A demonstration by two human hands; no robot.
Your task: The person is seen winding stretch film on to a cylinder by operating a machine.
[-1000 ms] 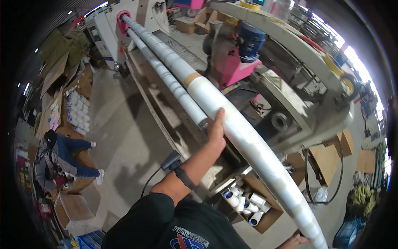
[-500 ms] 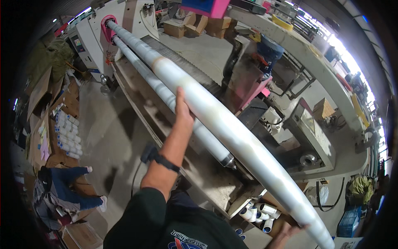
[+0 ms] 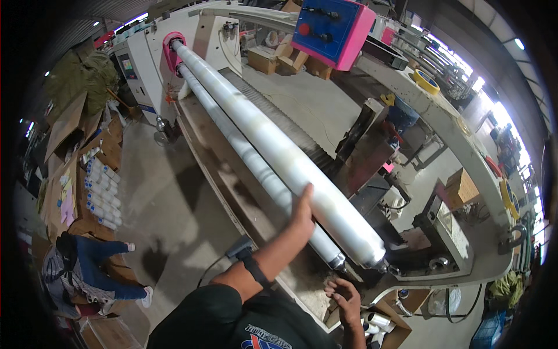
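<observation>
A thick, long white film-wrapped roll [image 3: 273, 139] sits on the upper of two bars running out from the machine. Its near end stops just short of a metal shaft tip [image 3: 386, 266]. Against the roll's near side, my left hand [image 3: 302, 212] has its thumb up and its other fingers hidden beneath. A thinner white roll [image 3: 250, 157] lies alongside on the lower bar, ending in a dark metal cap [image 3: 338, 263]. My right hand [image 3: 344, 299] is off the rolls, below their near ends, empty with loosely bent, separated fingers.
A blue-and-pink control box [image 3: 331, 32] hangs over the machine's white frame [image 3: 459, 116]. A carton of white cores [image 3: 381, 323] stands by my right hand. At left, another person [image 3: 99, 270] bends beside stacked small rolls [image 3: 103, 192] and cardboard.
The thick roll has moved up and left along its bar, so its near end and the shaft tip now show. My right hand has let go of it. My left hand sits nearer that end.
</observation>
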